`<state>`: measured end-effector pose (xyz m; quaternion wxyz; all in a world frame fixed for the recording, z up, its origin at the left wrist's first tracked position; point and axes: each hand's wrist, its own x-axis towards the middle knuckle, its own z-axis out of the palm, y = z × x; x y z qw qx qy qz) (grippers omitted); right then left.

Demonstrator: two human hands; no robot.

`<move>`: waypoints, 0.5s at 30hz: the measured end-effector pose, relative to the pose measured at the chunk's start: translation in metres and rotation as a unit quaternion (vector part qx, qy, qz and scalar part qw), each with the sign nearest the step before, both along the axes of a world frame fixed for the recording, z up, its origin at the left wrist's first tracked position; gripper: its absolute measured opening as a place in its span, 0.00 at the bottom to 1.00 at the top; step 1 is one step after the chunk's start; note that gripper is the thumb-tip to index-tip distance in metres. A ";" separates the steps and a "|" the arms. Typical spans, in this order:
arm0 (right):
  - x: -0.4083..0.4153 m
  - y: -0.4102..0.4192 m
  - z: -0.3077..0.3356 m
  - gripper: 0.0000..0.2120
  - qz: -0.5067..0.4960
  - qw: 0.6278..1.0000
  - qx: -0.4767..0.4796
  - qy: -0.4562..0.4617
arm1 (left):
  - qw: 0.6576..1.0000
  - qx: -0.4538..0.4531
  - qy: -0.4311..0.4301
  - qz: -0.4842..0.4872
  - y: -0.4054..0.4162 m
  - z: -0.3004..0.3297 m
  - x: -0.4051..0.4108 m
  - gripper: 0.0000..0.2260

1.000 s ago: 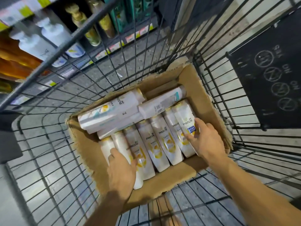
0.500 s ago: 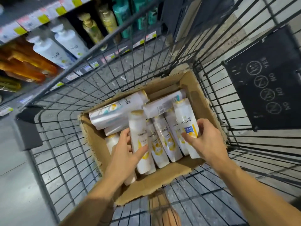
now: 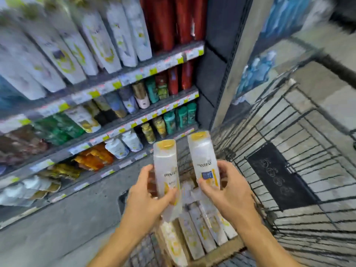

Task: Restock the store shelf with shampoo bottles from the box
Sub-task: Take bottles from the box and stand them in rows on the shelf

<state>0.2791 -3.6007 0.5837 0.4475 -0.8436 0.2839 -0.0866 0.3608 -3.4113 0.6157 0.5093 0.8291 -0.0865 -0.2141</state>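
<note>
1. The left hand (image 3: 148, 195) grips one white shampoo bottle (image 3: 167, 170); the right hand (image 3: 225, 187) grips a second bottle (image 3: 204, 160).
2. Both bottles stand nearly upright, yellow caps toward 12 o'clock, long axes tipped slightly to 11 o'clock.
3. The shelf (image 3: 123, 81) of matching white bottles lies toward 10 o'clock; the left hand is nearer it.
4. At 6 o'clock the box (image 3: 217, 254) in the cart (image 3: 289, 170) holds roughly five more bottles; blur prevents a sure count.
</note>
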 end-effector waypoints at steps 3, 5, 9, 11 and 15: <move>0.023 0.037 0.063 0.22 0.009 0.997 -0.004 -0.072 | 0.997 -0.022 -0.072 0.009 0.037 0.061 0.022 0.21; 0.038 0.068 0.105 0.21 0.019 0.993 -0.017 -0.115 | 0.994 -0.030 -0.108 0.012 0.067 0.098 0.036 0.24; 0.071 0.145 0.182 0.19 0.034 0.983 -0.040 -0.178 | 0.986 -0.055 -0.156 0.005 0.145 0.166 0.069 0.24; 0.091 0.186 0.210 0.19 0.044 0.977 -0.042 -0.206 | 0.979 -0.074 -0.188 -0.004 0.186 0.193 0.088 0.24; 0.136 0.260 0.249 0.18 0.037 0.966 -0.043 -0.252 | 0.972 -0.110 -0.207 0.000 0.258 0.234 0.122 0.23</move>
